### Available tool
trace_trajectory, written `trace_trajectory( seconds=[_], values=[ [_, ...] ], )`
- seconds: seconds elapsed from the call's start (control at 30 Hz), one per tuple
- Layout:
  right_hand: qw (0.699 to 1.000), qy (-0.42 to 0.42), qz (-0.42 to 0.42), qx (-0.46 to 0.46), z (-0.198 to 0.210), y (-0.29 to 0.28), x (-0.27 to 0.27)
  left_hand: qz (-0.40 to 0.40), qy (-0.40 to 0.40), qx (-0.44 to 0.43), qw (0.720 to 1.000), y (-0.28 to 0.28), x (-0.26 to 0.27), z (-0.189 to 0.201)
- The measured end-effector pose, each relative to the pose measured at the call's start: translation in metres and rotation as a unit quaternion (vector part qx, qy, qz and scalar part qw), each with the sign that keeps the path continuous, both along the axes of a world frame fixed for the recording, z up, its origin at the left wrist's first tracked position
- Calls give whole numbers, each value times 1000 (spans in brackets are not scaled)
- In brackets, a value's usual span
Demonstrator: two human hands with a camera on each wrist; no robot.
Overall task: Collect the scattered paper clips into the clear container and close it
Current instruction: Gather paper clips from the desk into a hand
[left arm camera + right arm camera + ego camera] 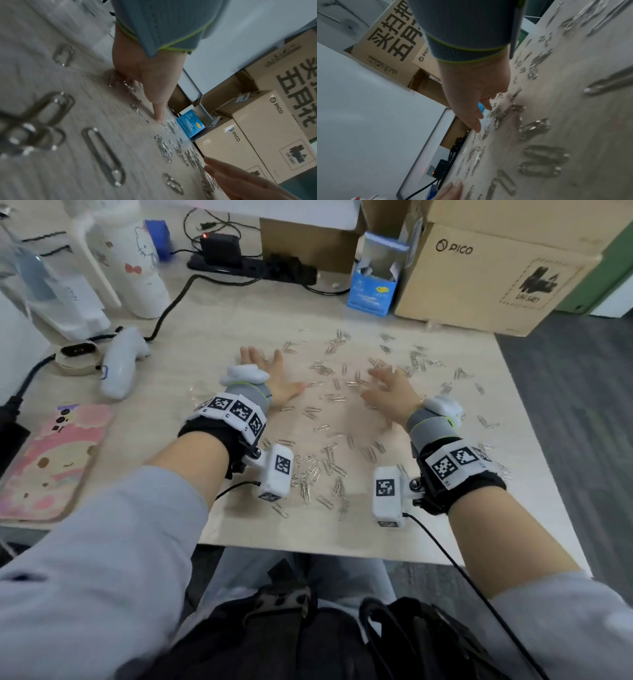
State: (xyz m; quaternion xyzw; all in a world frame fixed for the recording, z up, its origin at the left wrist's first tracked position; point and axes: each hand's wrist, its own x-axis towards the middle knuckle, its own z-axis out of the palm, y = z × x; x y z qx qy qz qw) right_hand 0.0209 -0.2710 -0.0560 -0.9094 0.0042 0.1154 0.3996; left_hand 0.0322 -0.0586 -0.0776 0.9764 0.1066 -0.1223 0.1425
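Several silver paper clips lie scattered over the light wooden table, from its front edge to the cardboard boxes. My left hand lies flat on the table at the left rim of the scatter, fingers spread and holding nothing. In the left wrist view its edge rests on the wood among the clips. My right hand hovers just above the middle of the scatter with straight, spread fingers and looks blurred. The right wrist view shows its fingertips close over a bunch of clips. I cannot make out the clear container.
Cardboard boxes and a small open blue box line the back right. A power strip with cables, a white bottle, a white controller and a pink case fill the left side.
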Motion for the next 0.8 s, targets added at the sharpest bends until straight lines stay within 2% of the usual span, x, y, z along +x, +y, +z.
trace_trajectory(
  seconds=[0.17, 0.37, 0.47, 0.57, 0.7, 0.8],
  values=[
    [991, 6, 53, -121, -8, -3, -7, -2, 24, -2, 1000, -4, 1, -1],
    [983, -5, 92, -160, -8, 5, -4, -62, 58, -69, 994, -10, -15, 4],
    [982, 16, 94, -163, -5, 9, -2, -43, 11, -114, 992, -13, -15, 5],
    [982, 23, 96, -162, -5, 11, -1, 18, -41, -81, 996, -9, -10, 6],
    [982, 9, 96, -162, -12, 10, 8, 48, 19, -54, 997, -7, -3, 4],
    [984, 8, 90, -154, -13, 11, 15, 0, 78, -96, 992, -18, 0, 9]
  ],
)
